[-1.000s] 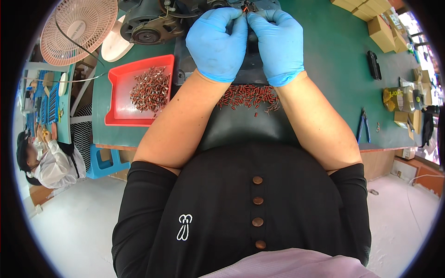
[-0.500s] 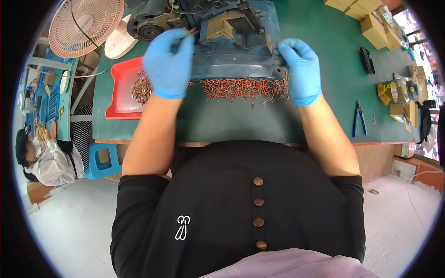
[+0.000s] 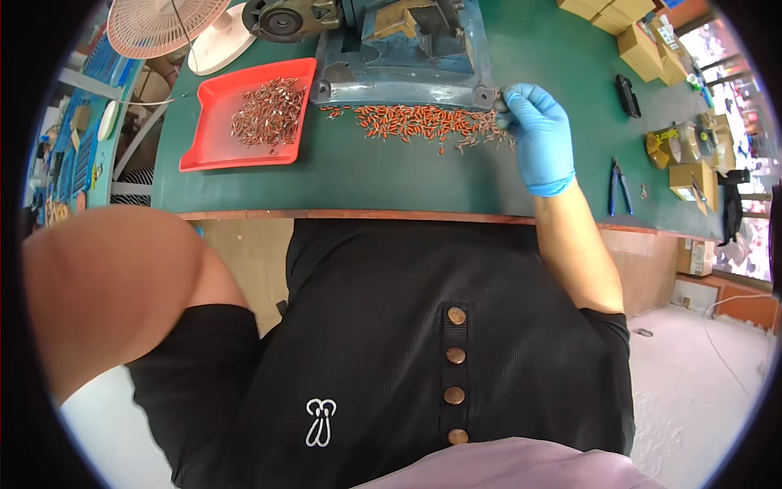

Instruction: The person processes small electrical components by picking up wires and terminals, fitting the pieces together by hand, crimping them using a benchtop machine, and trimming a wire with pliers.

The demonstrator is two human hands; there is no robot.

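The green table (image 3: 391, 179) carries everything, and the blue-grey machine (image 3: 403, 49) at its far middle serves as the landmark. Just left of the machine, on the near side, lies a red tray (image 3: 204, 147) with a heap of small reddish-brown terminals (image 3: 269, 114) in it. Further left of the machine, at the table's far corner, stands a pink fan (image 3: 163, 24) on a pale round base. Directly in front of the machine's base a long scatter of loose red and copper terminals (image 3: 407, 122) runs along the table, touching or almost touching the base's front edge. The right hand (image 3: 538, 138), in a blue glove, sits at the machine's front right corner, at the right end of that scatter; its fingers (image 3: 511, 102) are curled together and pinch something small against the corner of the machine, too small to name. The left hand is out of sight: only the bare left upper arm (image 3: 114, 285) shows, well back from the machine and off the table, so its fingers cannot be judged. Well to the right of the machine lie blue-handled pliers (image 3: 619, 186), and beyond them cardboard boxes (image 3: 627, 24).
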